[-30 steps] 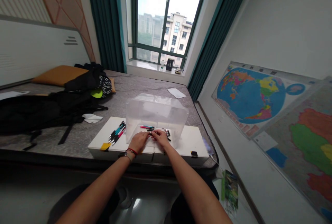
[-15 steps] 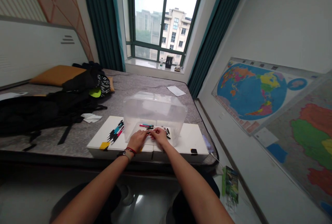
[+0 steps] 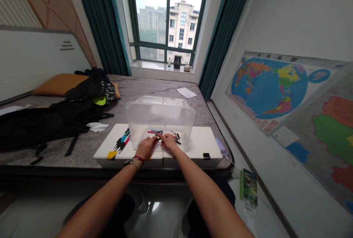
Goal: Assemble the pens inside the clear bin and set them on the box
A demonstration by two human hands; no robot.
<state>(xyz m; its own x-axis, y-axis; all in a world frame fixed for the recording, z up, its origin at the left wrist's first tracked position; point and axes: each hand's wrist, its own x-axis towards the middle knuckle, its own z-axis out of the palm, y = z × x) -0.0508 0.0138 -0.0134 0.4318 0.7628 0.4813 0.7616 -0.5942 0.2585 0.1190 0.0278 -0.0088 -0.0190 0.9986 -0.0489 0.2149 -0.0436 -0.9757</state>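
Note:
Both my hands meet in front of a clear plastic bin (image 3: 161, 114) that stands on a white board (image 3: 201, 148) at the bed's edge. My left hand (image 3: 147, 146) and my right hand (image 3: 168, 141) are closed together on a dark pen (image 3: 157, 138) held between their fingertips. Behind the hands, a few pens (image 3: 162, 132) lie by the bin, red and teal among them. A bunch of several pens (image 3: 122, 140) lies on the board to the left of the bin. My left wrist wears a watch and a red band.
A black bag and dark clothes (image 3: 55, 113) lie on the grey bed (image 3: 154, 91) at left, with an orange pillow (image 3: 57, 83) behind. Papers (image 3: 186, 92) lie on the bed. World maps (image 3: 271, 83) hang on the right wall. A window (image 3: 165, 13) faces me.
The hands stay together on the pen at the bin's front. The view has tilted slightly, so everything sits a little higher and further left in the frame.

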